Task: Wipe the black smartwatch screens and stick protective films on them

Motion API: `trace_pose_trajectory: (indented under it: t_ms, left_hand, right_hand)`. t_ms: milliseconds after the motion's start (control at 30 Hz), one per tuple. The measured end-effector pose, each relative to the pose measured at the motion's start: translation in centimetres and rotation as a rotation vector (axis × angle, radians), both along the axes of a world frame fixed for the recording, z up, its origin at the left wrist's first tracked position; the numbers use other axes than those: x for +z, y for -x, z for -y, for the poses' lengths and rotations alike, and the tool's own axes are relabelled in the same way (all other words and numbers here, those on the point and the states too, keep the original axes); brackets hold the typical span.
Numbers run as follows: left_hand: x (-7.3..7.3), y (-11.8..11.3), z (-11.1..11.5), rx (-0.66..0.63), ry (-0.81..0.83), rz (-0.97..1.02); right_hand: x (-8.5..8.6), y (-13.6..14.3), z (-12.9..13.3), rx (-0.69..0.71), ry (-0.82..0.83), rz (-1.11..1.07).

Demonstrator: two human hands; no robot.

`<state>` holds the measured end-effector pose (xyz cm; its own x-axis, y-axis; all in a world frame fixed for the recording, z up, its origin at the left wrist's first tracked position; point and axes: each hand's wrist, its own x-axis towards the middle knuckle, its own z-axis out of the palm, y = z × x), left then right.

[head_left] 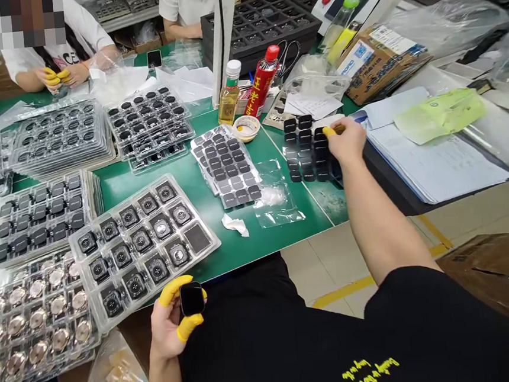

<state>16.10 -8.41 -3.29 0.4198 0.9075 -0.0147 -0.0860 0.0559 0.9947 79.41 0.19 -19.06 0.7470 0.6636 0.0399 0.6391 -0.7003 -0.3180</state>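
Observation:
My left hand (167, 323), with yellow finger cots, grips a square smartwatch body (192, 299) by its edges, dark screen facing up. It is just off the table's front edge, beside a clear tray (82, 280) of similar watch bodies lying back side up; one compartment at its right holds no watch. Over on the right, my right hand (348, 139) pinches the upper right edge of a sheet of black square stickers (301, 151). The fingertips are partly hidden there. A pile of silver sheets with dark squares (228, 163) lies to the left of that sheet.
Stacked trays (60, 136) fill the left of the green table (241, 245). Behind stand a red bottle (265, 80), a small oil-coloured bottle (229, 95) and a tape roll (246, 128). Papers (443, 162) and a cardboard box (379, 64) lie right. Two people sit opposite.

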Motion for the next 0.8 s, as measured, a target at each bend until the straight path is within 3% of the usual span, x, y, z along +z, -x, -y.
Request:
trace_pose_trajectory:
  t_ms: [100, 200, 367, 533, 667, 800]
  left_hand:
    - [-0.3, 0.0, -0.4, -0.031, 0.017, -0.003]
    - [-0.4, -0.4, -0.9, -0.060, 0.003, -0.022]
    - [-0.2, -0.9, -1.0, -0.050, 0.006, -0.058]
    - [-0.6, 0.2, -0.2, -0.038, 0.049, -0.074]
    - [-0.2, 0.3, -0.3, -0.040, 0.024, -0.051]
    - [1.3, -2.0, -1.0, -0.055, -0.080, 0.046]
  right_hand:
    - [1.8, 0.1, 1.2, -0.138, -0.035, 0.015]
    - [3.2, 0.5, 1.6, -0.188, -0.099, 0.003]
    - [4.7, 1.9, 1.1, -0.177, -0.295, -0.096]
    - [7.0, 3.1, 1.1, -0.114, -0.567, -0.295]
    - [11.0, 5.8, 4.1, 0.004, -0.754, -0.512]
    - [17.0, 12.7, 10.2, 0.260, -0.814, -0.703]
